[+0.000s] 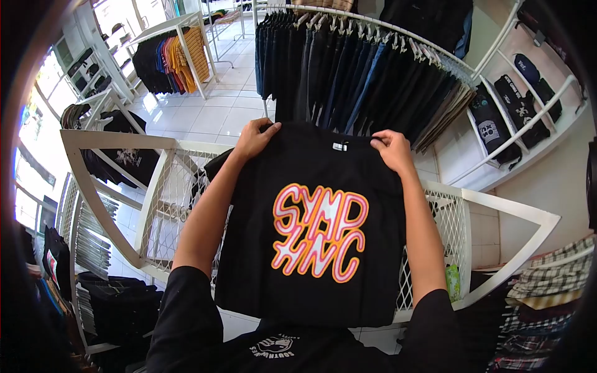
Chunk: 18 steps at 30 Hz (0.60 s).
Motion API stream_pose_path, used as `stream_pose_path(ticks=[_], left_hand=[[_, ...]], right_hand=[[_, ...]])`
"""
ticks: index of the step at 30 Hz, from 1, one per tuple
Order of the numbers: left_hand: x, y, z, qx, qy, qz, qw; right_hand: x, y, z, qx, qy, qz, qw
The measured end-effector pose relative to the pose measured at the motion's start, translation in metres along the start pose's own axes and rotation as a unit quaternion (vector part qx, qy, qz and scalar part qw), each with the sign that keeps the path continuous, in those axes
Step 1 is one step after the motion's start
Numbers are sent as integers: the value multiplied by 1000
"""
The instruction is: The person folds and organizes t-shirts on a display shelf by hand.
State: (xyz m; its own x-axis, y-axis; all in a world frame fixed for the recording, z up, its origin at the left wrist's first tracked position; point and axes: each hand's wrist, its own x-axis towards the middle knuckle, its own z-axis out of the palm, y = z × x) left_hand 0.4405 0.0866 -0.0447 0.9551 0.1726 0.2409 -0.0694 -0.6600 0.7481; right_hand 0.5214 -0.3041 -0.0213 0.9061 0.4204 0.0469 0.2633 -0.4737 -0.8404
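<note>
Evidently the left hand (pixel 257 139) and right hand (pixel 394 151) each pinch a shoulder of the shirt (pixel 320 233), its body spread print-up over the rack (pixel 118 140), one sleeve (pixel 217 164) untucked.

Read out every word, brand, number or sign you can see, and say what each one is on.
"SYMP / HNC": held black T-shirt, stylised letters; the lower row's first looks like an H.
"SOUTHW…VES": the wearer's shirt, middle unclear; the smaller line by it is unreadable.
Neck label: too small to read.
Green packet: too blurred to read.
Dark cap and bags on the right: lettering too small to read surely.
</note>
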Motion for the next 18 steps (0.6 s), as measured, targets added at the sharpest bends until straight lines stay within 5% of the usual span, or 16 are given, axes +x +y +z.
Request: stream_pose_path(ticks=[2,3,5,7,12,18], left_hand=[[-3,0,-2,-21,-8,-22,1000],[-3,1,-2,-12,-7,-18,1000],[-3,0,-1,-4,-4,-17,1000],[-3,-4,2,-14,11,-7,1000],[-4,-2,4,-40,39,16,998],[-3,-2,2,-38,28,-20,999]], right_hand=[[7,-14,19,-188,223,-42,956],[6,-23,29,-290,278,-139,905],[14,-39,51,-280,265,-187,904],[18,-62,71,-148,151,-116,971],[36,-73,111,-70,-24,-35,997],[37,-76,118,-84,-44,-42,995]])
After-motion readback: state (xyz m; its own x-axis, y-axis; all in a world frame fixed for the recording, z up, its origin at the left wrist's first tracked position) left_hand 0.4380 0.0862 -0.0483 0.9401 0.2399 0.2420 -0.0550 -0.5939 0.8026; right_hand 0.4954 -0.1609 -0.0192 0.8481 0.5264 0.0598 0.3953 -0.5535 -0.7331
